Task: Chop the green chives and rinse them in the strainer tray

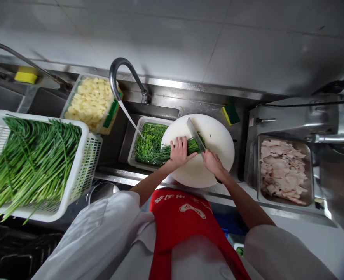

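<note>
My right hand (212,162) is wrapped round the handle of a kitchen knife (194,132), its blade lying across a bundle of garlic chives (192,145). The bundle rests on a round white cutting board (218,155). My left hand (179,152) presses down on the chives just left of the blade, fingers over the bundle. Left of the board, a white basket (130,153) in the sink holds cut green chives (150,146). Some chives from the bundle reach over that basket.
A curved faucet (123,62) hangs over the sink basket. Further left stand a large white basket (84,132) of long chives and a tub of pale yellow chunks (91,99). On the right are a metal tray of sliced meat (282,167) and a yellow-green sponge (231,114).
</note>
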A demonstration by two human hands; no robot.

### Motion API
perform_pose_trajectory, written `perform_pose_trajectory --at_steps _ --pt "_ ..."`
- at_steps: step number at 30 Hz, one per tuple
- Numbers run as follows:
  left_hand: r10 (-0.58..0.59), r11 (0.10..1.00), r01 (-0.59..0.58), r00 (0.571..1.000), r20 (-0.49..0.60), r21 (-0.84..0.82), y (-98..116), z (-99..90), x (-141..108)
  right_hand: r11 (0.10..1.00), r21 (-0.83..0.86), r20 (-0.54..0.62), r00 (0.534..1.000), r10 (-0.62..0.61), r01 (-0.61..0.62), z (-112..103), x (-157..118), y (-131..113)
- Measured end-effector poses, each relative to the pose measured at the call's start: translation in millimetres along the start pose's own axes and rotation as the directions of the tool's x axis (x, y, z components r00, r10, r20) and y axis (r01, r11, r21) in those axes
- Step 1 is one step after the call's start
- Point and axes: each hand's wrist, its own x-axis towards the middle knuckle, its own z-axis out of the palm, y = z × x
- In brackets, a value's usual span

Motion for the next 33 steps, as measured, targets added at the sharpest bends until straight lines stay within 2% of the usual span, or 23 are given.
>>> perform_pose_trajectory --at_steps 2,5,10,14,19,22,27,29,33 --pt "-0.013 1.000 0.013 1.000 0.021 0.006 -9.5 -2.5 -8.5 1.000 -0.004 -0.026 1.000 0.008 -0.009 -6.5 -13.0 1.0" --pt "0.032 0.999 -0.033 0.996 0.081 0.016 -18.2 0.4 -18.6 0.999 -0.020 -0.043 0.999 0.031 -0.032 -10.7 -36.5 -3.8" --pt "0.046 0.999 -0.048 0.993 0.111 0.013 -17.7 8.5 -20.3 1.000 -0.007 0.089 0.996 0.010 -0.010 -4.5 -55.4 -14.7" --pt "0.088 0.996 -0.089 0.984 0.158 -0.001 -18.6 11.5 -16.6 0.999 0.024 0.126 0.992 0.019 -0.022 4.4 -41.5 -18.6" --pt "0.135 0.990 -0.139 0.977 0.167 0.013 -20.2 13.9 -13.6 0.998 0.066 0.025 1.000 -0.011 0.009 18.4 -8.8 -29.2" --pt "0.122 0.992 -0.125 0.982 0.145 0.011 -21.6 11.1 -15.2 0.998 0.059 0.007 1.000 0.004 -0.005 16.2 -2.5 -32.1" --pt "0.020 0.999 -0.022 0.999 0.045 0.042 -32.1 2.7 -31.3 1.000 0.001 -0.037 0.999 0.027 -0.027 3.5 -32.8 -30.9" --pt "0.026 0.998 -0.028 0.998 0.055 0.048 -35.6 1.9 -39.4 1.000 -0.007 -0.054 0.998 0.025 -0.025 4.0 -49.7 -33.3" --pt "0.034 0.998 -0.039 0.994 0.101 0.048 -36.3 5.7 -47.2 1.000 0.010 0.034 0.999 -0.017 0.016 14.2 -64.2 -40.8"
